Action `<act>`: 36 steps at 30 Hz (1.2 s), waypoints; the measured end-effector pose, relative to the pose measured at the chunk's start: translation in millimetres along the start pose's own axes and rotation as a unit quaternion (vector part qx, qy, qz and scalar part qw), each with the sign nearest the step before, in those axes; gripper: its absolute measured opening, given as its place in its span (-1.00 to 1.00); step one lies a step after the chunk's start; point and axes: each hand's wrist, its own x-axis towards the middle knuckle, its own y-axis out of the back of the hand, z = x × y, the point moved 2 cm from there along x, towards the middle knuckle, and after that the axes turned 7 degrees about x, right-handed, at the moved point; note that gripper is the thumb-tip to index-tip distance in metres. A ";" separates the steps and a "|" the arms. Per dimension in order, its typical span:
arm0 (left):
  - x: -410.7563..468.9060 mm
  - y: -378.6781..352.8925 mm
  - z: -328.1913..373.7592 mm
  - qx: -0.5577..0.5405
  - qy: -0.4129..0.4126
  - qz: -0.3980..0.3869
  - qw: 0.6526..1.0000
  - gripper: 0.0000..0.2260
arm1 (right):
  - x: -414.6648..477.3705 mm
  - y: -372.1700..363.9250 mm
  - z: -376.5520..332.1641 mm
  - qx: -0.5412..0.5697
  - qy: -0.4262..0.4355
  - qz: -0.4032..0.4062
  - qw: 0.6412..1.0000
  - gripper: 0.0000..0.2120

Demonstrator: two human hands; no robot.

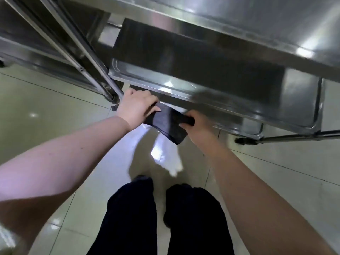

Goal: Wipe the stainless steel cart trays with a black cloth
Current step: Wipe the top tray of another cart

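Just in front of the lower tray of the stainless steel cart, the black cloth is held in the air between both hands, off the metal and a little below the tray's near rim. It is folded into a flat oblong. Its long axis runs from one hand to the other, roughly alongside that near rim, and its loose lower corner points down and away from the tray, towards the floor.

The left hand is near the tray's left front corner, with its fingers curled over the cloth's left end. The right hand is further along the same rim, its fingers wrapped round the cloth's bunched right end. The two hands are apart, each clamped on its own end, so the fabric is stretched between them.

Above the lower tray, the upper tray overhangs and shades part of it. To the left of the tray's left front corner the cart's round posts slant down to the floor. Under its right front corner a caster rests on the pale glossy tiles. On the near side of the tray, the person's legs in dark trousers stand on the floor.
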 end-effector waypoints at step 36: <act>44.1 842.0 15.7 0.223 0.059 0.507 0.830 -0.76 | -209.0 389.0 -755.4 -0.031 0.510 0.284 0.812 -0.79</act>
